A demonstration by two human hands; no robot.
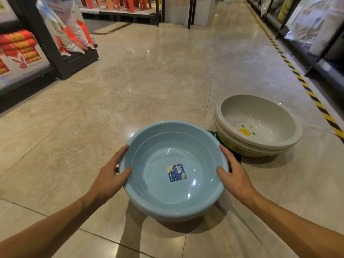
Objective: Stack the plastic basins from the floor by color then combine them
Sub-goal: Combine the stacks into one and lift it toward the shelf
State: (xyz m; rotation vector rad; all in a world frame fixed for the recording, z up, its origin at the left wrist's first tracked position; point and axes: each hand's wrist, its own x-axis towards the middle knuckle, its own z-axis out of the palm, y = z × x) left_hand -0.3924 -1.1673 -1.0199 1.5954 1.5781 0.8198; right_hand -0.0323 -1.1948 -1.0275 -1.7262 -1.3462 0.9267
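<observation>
At the rim: left hand (109,177) and right hand (236,177) grip opposite sides of the blue basin (163,192), thumbs inside.
Basin: low over the floor (130,81), centred — floor contact unclear.
Cream stack (260,144): ahead-right, just beside it — right hand nearer.

Blue basin (163,192): light blue, upright, sticker (176,172) on inner bottom.
Cream basins (260,116): nested stack, upright, on floor (149,81), just right of Blue basin.

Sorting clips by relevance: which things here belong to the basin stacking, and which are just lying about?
Job: blue basin, gripped at its rim by left hand and right hand; stack of cream basins.
Lying about: bagged goods; red stools; striped floor tape.
</observation>
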